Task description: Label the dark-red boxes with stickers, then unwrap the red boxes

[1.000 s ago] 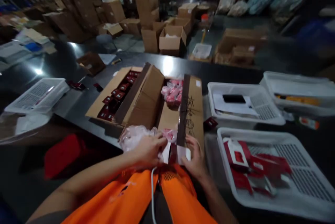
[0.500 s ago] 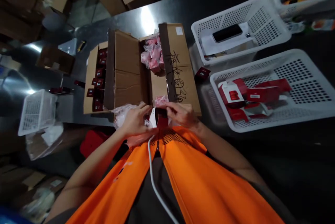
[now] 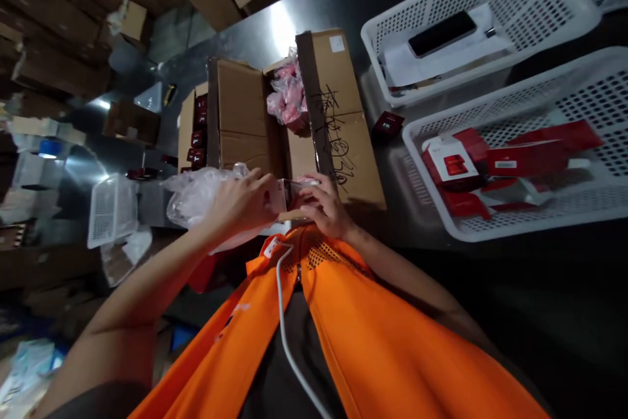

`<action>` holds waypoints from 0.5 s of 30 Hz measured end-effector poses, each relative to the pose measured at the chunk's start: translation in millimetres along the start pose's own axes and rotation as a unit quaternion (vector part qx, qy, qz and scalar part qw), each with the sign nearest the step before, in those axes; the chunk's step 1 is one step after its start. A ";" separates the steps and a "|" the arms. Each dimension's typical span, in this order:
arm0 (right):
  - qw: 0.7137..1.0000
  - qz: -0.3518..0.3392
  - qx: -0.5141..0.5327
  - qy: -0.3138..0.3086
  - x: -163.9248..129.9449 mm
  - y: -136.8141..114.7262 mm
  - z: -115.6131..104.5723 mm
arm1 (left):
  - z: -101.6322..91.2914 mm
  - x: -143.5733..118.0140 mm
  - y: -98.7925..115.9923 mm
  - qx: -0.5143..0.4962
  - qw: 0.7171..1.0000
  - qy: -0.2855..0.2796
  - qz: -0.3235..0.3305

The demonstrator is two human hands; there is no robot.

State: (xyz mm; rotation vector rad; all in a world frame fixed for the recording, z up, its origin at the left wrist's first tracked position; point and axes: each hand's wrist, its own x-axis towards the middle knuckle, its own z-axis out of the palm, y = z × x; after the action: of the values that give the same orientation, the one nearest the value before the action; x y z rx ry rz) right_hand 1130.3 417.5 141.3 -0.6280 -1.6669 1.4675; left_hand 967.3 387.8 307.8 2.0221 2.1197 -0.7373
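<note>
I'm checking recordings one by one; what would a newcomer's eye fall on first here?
Most likely the bright orange vest at bottom centre, with the left hand and right hand just above it, on either side of a small box. Next, probably the open carton beyond them, with pink wrapped items inside, and the red packaging in the lower basket at right.
</note>
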 end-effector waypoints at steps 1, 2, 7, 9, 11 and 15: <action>0.999 0.023 0.037 0.007 1.0 5.4 3.8 | -8.0 1.7 2.6 0.020 1.000 -0.013 0.005; 0.995 0.058 0.086 0.012 2.6 10.6 8.8 | -16.7 3.6 6.5 0.039 0.999 -0.024 0.011; 0.920 0.211 0.330 -0.019 18.0 26.5 38.3 | -58.4 21.1 37.8 0.172 0.981 -0.076 0.049; 0.905 0.209 0.368 -0.048 25.3 27.3 44.2 | -68.6 32.1 50.6 0.209 0.970 -0.111 0.058; 0.855 0.232 0.456 -0.090 32.0 26.6 46.1 | -74.3 43.1 61.5 0.230 0.961 -0.138 0.067; 0.750 0.281 0.584 -0.132 41.4 26.1 46.9 | -80.4 55.9 74.6 0.275 0.942 -0.175 0.083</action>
State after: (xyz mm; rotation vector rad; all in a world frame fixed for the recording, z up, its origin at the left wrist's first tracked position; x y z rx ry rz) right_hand 1065.3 429.2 126.3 -0.1638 -0.3908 2.7094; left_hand 1053.1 471.6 335.7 2.0557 1.6386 -1.6611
